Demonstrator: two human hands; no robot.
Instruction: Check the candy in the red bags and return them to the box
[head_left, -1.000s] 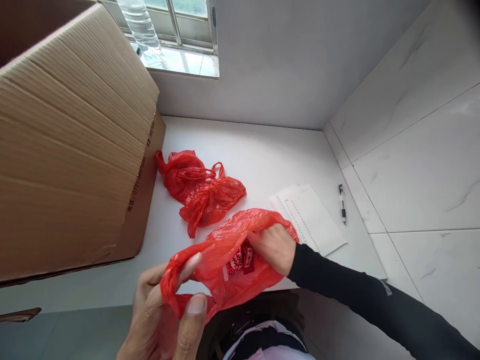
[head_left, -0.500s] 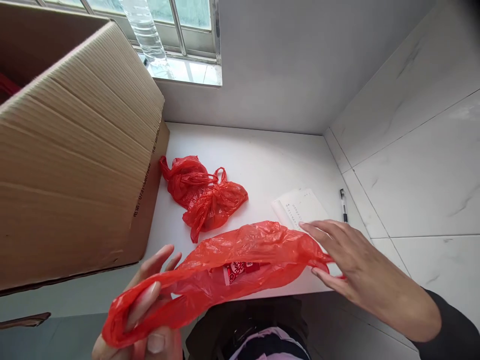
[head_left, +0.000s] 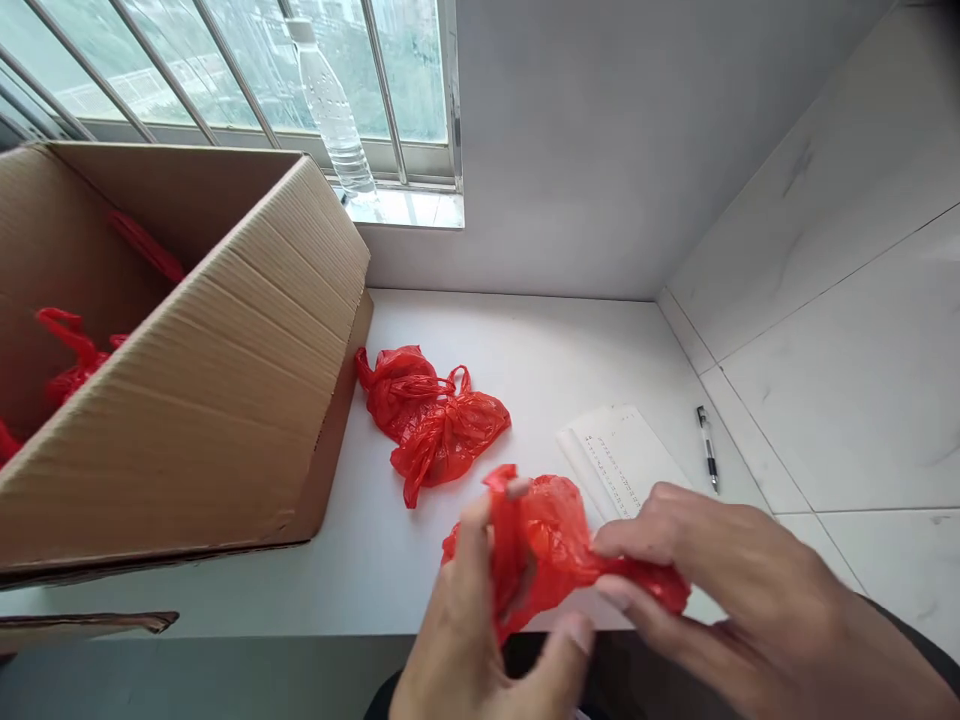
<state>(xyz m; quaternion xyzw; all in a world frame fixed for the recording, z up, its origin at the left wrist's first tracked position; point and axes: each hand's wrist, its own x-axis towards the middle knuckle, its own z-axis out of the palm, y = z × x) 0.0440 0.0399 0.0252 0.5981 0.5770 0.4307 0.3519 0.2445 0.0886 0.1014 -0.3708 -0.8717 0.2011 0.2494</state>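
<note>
A thin red plastic bag [head_left: 555, 540] is bunched between my two hands over the front edge of the white tabletop [head_left: 570, 335]. My right hand [head_left: 720, 590] pinches its gathered end between thumb and fingers. Around the bag's other end, my left hand [head_left: 487, 620] has its fingers hooked through the plastic, with the thumb apart; this hand is slightly blurred. Whatever the bag contains is hidden by the folds. Just beyond my hands lie knotted red plastic bags [head_left: 442, 415], touching each other.
A large open cardboard box [head_left: 247, 380] stands on the left, with red bags [head_left: 75, 350] inside. Near my right hand lie a paper with writing [head_left: 622, 450] and a pen [head_left: 707, 445] by the tiled wall. On the windowsill is a water bottle [head_left: 334, 110].
The bag was stretched wide with a red printed packet showing inside; now it is bunched up small. My left hand has moved right, close to my right hand. The view has shifted, showing more of the box.
</note>
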